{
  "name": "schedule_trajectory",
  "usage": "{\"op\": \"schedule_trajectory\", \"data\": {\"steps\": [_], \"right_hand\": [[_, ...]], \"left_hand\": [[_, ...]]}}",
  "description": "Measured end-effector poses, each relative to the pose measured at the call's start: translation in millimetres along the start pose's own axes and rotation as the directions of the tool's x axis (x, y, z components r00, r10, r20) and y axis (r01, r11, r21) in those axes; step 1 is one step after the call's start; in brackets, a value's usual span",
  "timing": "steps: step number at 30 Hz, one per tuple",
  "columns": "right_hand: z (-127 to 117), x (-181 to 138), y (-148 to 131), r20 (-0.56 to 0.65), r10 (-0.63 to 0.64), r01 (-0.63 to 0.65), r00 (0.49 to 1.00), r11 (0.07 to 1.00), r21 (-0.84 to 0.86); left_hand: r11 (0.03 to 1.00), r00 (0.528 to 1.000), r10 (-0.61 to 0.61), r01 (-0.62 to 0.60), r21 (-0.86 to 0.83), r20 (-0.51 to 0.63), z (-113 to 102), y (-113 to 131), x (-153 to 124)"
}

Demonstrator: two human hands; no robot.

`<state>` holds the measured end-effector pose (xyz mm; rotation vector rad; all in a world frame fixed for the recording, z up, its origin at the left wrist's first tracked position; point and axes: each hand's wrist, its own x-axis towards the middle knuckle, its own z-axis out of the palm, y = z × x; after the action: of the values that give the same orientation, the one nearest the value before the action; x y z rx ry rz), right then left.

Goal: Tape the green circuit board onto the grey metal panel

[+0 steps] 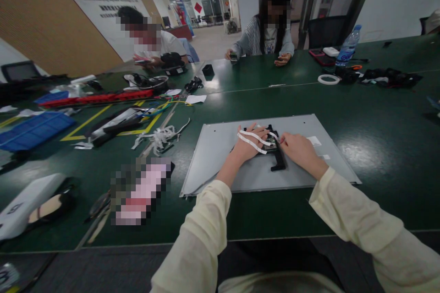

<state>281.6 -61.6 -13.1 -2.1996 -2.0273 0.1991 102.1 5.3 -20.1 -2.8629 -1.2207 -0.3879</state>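
On the pale grey panel point(223, 146) lies a black frame-like part point(279, 161) with a circuit-like middle. My left hand point(248, 144) rests over its left side, fingers stretched out and spread. Narrow white tape strips point(254, 134) run across the back of that hand and past its fingers. At the right side of the frame is my right hand point(299, 150), thumb and fingertips pinched together at the end of a white strip. My left hand hides part of the frame.
A tangle of white strips point(161, 138), a phone with a blurred screen point(146, 192) and a blue basket point(36, 129) are on the left. A tape roll point(328, 79) and water bottle point(348, 46) stand back right. Two people sit across the green table point(385, 132).
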Motion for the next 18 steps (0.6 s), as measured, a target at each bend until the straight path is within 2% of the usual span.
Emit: {"op": "schedule_trajectory", "data": {"steps": [7, 10, 13, 18], "right_hand": [[-0.3, -1.2, -0.2, -0.010, -0.006, 0.006, 1.000, 1.000, -0.006], [-0.1, -2.8, 0.4, -0.015, -0.004, 0.004, 1.000, 1.000, 0.007], [0.8, -3.8, 2.6, -0.044, -0.020, 0.022, 0.999, 0.999, 0.045], [0.7, -3.1, 7.2, -0.128, -0.019, 0.044, 0.992, 0.980, 0.194]], "left_hand": [[1.000, 0.991, -0.009, 0.010, -0.004, 0.131, -4.4, -1.4, 1.1], [1.000, 0.989, -0.017, 0.019, -0.011, 0.148, -7.3, -0.4, -0.5], [1.000, 0.992, 0.001, -0.001, -0.001, 0.128, -7.8, -0.1, -3.0], [1.000, 1.000, -0.002, 0.001, 0.030, 0.027, -9.4, 4.0, -5.4]]}}
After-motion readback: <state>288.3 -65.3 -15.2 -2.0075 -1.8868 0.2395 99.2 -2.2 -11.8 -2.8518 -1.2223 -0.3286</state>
